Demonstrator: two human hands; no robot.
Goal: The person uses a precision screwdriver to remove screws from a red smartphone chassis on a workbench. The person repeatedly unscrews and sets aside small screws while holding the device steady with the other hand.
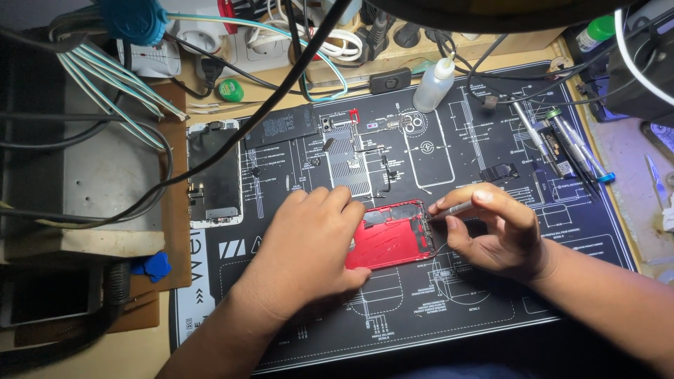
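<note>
Red phone shell (390,242), two hands (309,245).

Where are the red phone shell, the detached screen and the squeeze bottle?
red phone shell (390,242): head view, bare middle of its inner face.
detached screen (216,175): head view, centre of the dark glass.
squeeze bottle (433,87): head view, translucent body below the nozzle.

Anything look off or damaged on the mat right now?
Nothing looks damaged. The red phone housing lies slightly askew under the left hand, and thick black cables hang across the mat.
</note>
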